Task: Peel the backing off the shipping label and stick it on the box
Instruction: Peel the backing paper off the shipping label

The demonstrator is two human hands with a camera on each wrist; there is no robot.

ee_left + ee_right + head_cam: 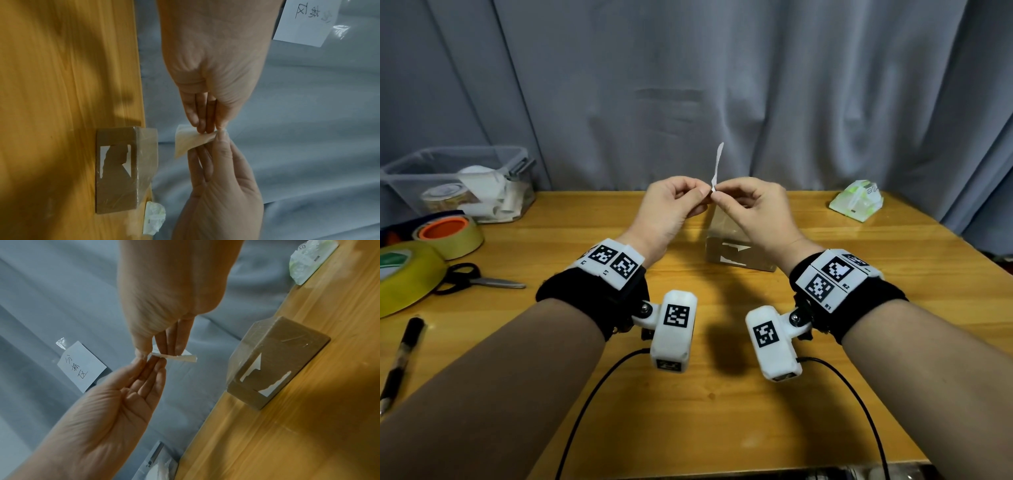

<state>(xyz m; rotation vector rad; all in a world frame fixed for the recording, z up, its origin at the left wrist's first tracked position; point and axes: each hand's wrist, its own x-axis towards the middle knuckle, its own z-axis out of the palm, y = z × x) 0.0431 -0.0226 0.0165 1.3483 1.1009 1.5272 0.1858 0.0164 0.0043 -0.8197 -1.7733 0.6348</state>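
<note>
Both hands are raised above the table, fingertips meeting on a small white shipping label (717, 164) that stands up edge-on between them. My left hand (703, 193) pinches its lower end from the left, and my right hand (719, 198) pinches it from the right. In the left wrist view the label (186, 142) shows as a pale curled triangle under the left hand (209, 129). The right wrist view has the label (180, 358) between the right hand (158, 353) and the left. The brown taped box (739, 255) with torn white scraps stands on the table below the hands.
A clear plastic bin (400, 171) stands at the back left, with tape rolls (453, 236), scissors (482, 281) and a pen (404, 353) along the left side. A tissue pack (858, 202) lies back right. A grey curtain (688, 85) hangs behind.
</note>
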